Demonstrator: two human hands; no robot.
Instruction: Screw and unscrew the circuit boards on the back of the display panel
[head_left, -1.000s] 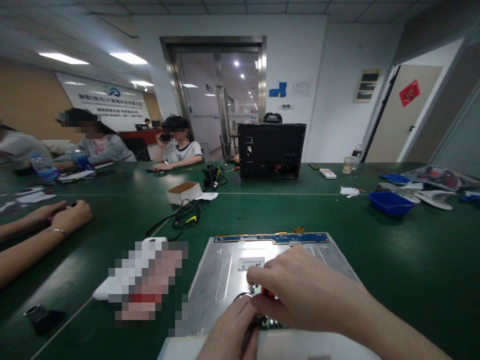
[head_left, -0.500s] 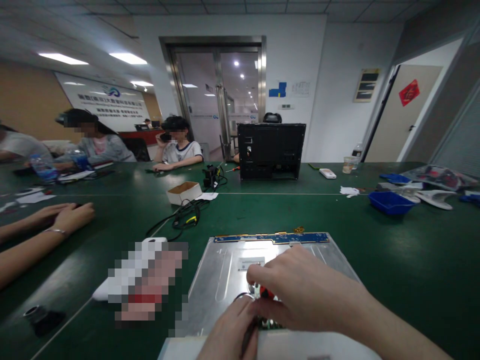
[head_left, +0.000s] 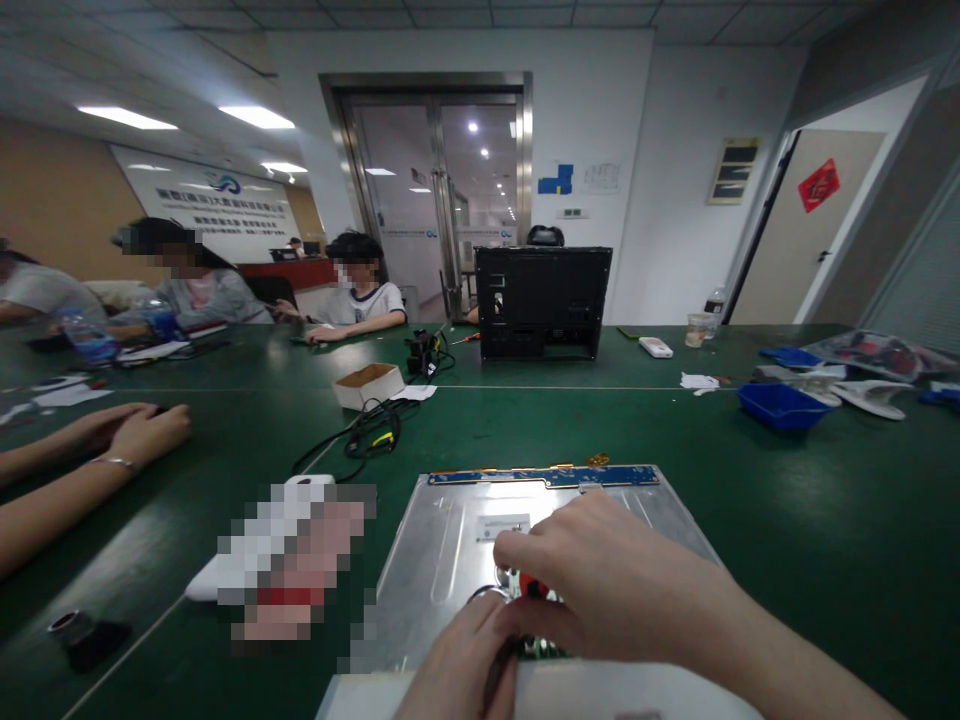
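Observation:
A flat silver metal panel (head_left: pixel 427 560) lies on the table in front of me, with a blue circuit board strip (head_left: pixel 600 477) along its far edge. My right hand (head_left: pixel 600 570) is closed over the panel's near part, around a red-and-black tool handle (head_left: pixel 532 586); the tool's tip is hidden. Close against it, my left hand (head_left: pixel 469 655) is curled low, and what its fingers hold, if anything, is out of sight. Part of a green circuit board (head_left: pixel 544 648) shows beneath both hands. A pale cover or edge (head_left: pixel 600 690) lies nearest me.
Left of the panel are a blurred-out white item (head_left: pixel 259 545) and a dark cylindrical part (head_left: pixel 82 640). Farther off stand a small box (head_left: pixel 367 385), black cables (head_left: pixel 367 430), a black monitor casing (head_left: pixel 544 300) and a blue tray (head_left: pixel 781 407). A co-worker's hands (head_left: pixel 146 435) rest at left.
My hands and the panel look almost unchanged. Across the table, a seated person has lowered a hand from beside their head.

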